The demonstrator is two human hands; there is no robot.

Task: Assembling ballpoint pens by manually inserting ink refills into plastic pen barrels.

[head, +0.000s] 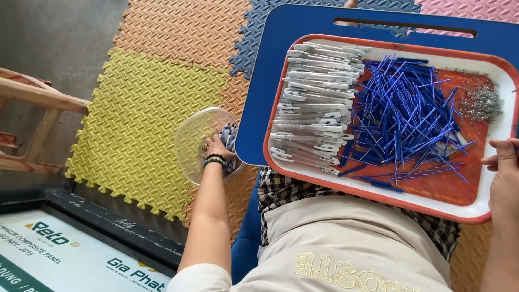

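Observation:
My left hand [215, 148] reaches down into a clear plastic bowl [192, 138] on the foam floor mat, its fingers among grey-blue pen parts [229, 135] inside. My right hand [505, 176] grips the right rim of an orange-edged white tray [378, 192] that rests on a blue lap desk [303, 27]. The tray holds a stack of white-grey pen barrels [316, 103], a heap of thin blue refills [405, 113] and a small pile of metal springs [481, 103].
Coloured foam mats [146, 108] cover the floor to the left. A wooden stool frame [32, 119] stands at the far left. A printed panel [65, 254] lies at the lower left beside a dark edge.

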